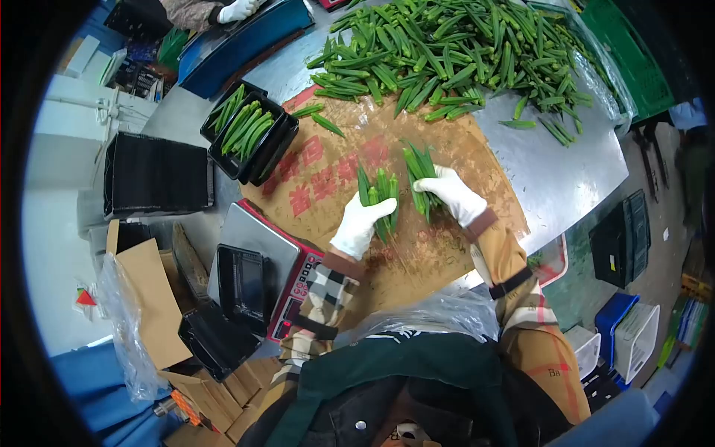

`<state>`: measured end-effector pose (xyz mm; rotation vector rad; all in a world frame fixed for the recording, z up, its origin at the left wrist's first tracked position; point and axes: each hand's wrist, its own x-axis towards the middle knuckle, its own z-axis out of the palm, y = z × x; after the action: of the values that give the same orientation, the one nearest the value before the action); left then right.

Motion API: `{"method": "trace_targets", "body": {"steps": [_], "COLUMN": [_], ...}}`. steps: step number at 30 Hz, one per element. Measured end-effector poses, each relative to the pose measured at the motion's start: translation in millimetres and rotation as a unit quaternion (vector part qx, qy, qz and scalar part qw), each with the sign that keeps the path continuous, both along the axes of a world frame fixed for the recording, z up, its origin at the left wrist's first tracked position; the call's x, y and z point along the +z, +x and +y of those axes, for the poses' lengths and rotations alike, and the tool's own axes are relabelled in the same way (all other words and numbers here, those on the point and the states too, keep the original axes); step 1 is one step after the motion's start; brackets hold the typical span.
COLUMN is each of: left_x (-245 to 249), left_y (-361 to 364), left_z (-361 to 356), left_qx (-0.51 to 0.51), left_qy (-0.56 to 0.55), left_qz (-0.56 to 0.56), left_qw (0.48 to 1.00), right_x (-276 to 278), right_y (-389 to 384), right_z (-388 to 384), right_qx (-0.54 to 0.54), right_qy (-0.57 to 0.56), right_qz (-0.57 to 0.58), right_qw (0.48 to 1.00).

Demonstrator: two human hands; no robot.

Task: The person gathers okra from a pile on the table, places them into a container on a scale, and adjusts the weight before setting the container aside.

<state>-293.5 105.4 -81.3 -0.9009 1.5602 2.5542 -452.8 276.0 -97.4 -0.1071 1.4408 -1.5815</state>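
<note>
My left hand (366, 221), in a white glove, is closed around a small bunch of okra (386, 184) whose pods stick up past the fingers. Just to its right, my right hand (451, 195), gloved too, grips a second bunch of okra (419, 162). Both bunches are held over a worn cardboard sheet (328, 201) with red print, a short gap apart. Beyond them a big heap of okra (454, 52) covers the far part of the metal table. Black trays (277, 153) filled with okra stand at the sheet's left edge.
A red scale (287, 249) with an okra-free black tray (243, 287) on it sits to my left. Near it are a black crate (159, 175) and an open cardboard box (149, 298). Another person's gloved hand (238, 10) shows by a blue bin (242, 48). A green crate (625, 59) stands far right.
</note>
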Motion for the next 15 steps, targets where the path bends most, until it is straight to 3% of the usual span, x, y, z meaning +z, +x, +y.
{"method": "trace_targets", "body": {"steps": [1,4,7,15], "left_x": [19,47,70,97], "left_y": [4,21,43,119], "left_z": [0,18,21,-8], "left_qx": [-0.015,-0.025,-0.015,0.069], "left_qy": [0.132,0.170,0.312,0.281], "left_qz": [0.017,0.074,0.109,0.137], "left_qw": [0.991,0.982,0.944,0.947], "right_x": [21,32,37,85], "right_y": [11,55,80,140], "right_z": [9,18,27,-33], "right_qx": [0.016,-0.031,-0.039,0.026], "right_qy": [-0.031,-0.103,-0.151,-0.130], "right_qz": [-0.101,-0.193,-0.252,-0.203], "right_qw": [0.994,0.975,0.955,0.970]}}
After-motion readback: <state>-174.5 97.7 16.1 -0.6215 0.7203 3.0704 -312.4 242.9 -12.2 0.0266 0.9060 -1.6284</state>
